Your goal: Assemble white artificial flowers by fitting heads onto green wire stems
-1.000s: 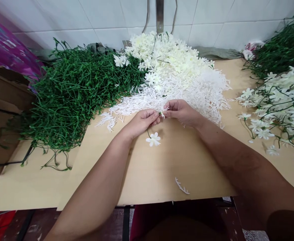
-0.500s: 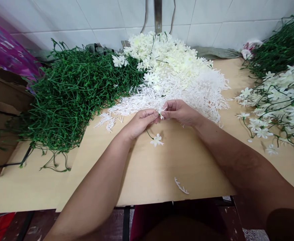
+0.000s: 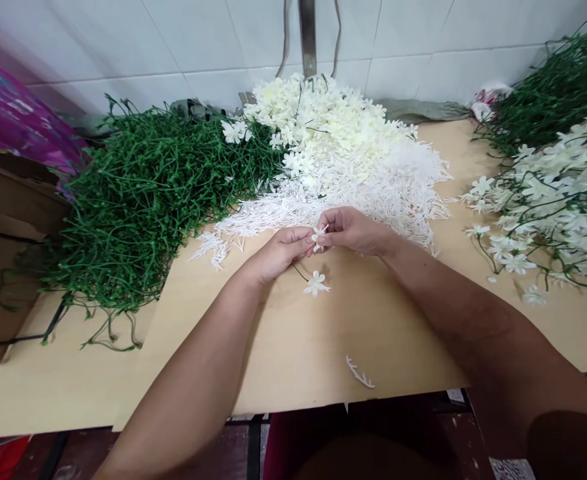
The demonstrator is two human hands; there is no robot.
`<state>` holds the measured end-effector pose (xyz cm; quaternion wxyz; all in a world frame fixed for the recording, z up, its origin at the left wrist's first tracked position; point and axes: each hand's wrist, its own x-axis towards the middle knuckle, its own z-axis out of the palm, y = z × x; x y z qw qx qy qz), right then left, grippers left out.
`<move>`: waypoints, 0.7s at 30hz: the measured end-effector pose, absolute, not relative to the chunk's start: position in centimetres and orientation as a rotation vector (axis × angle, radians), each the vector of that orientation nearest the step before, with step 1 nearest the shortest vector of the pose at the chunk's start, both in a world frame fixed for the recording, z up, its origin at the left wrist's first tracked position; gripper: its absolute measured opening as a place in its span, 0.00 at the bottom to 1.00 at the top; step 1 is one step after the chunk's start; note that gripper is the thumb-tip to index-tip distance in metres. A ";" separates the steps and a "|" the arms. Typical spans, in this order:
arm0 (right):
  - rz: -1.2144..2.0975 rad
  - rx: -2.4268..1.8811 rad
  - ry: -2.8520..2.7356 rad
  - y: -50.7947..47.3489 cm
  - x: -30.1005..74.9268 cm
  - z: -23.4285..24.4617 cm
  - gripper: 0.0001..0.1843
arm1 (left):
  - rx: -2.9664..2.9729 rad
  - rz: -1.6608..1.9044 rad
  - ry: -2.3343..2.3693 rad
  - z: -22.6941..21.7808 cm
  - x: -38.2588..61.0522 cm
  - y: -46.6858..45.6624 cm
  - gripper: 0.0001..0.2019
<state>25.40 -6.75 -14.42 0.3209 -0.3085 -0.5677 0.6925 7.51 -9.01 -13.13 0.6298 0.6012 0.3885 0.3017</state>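
Note:
Between my two hands is a small white artificial flower [image 3: 318, 238] on a green stem. My left hand [image 3: 284, 252] is closed in a pinch on the stem just left of the bloom. The fingers of my right hand [image 3: 349, 229] pinch at the same bloom from the right. A second white flower [image 3: 316, 284] hangs below my left hand on a thin green branch of the stem. Just beyond my hands lies a heap of thin white plastic sprigs [image 3: 373, 193], with a pile of cream-white blossoms [image 3: 318, 110] behind it.
Green plastic stems [image 3: 158, 180] are heaped at the left beside a cardboard box [image 3: 3, 267]. Assembled white flower stems [image 3: 563, 207] lie at the right, more green stems [image 3: 553, 93] behind them. One loose white sprig [image 3: 359, 373] lies near the table's [image 3: 293, 360] front edge.
The bloom between my fingers has turned and shows more of its open face. Both hands stay together at nearly the same place; the whole view has shifted slightly.

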 end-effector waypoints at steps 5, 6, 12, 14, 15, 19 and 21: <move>1.867 -0.773 -1.562 -6.5 25.7 -14.3 0.24 | 1.355 0.712 0.879 -13.3 7.9 -9.2 0.22; 1.874 -0.770 -1.571 -6.5 25.8 -14.1 0.24 | 1.346 0.723 0.875 -13.4 8.0 -9.2 0.22; 1.738 -0.933 -1.713 -6.8 25.6 -13.1 0.13 | 1.286 0.709 0.839 -13.5 8.3 -9.1 0.21; 1.612 -1.027 -1.799 -7.1 25.3 -12.6 0.11 | 1.242 0.733 0.846 -13.6 8.3 -9.0 0.21; 1.532 -1.068 -1.835 -7.3 25.1 -12.3 0.10 | 1.221 0.750 0.851 -13.7 8.3 -9.0 0.21; 1.020 -1.195 -2.024 -9.2 25.4 -10.4 0.09 | 1.193 0.773 0.861 -14.0 8.2 -8.6 0.20; 0.737 -1.226 -2.180 -11.2 26.8 -8.6 0.09 | 1.191 0.788 0.871 -14.0 8.2 -8.5 0.21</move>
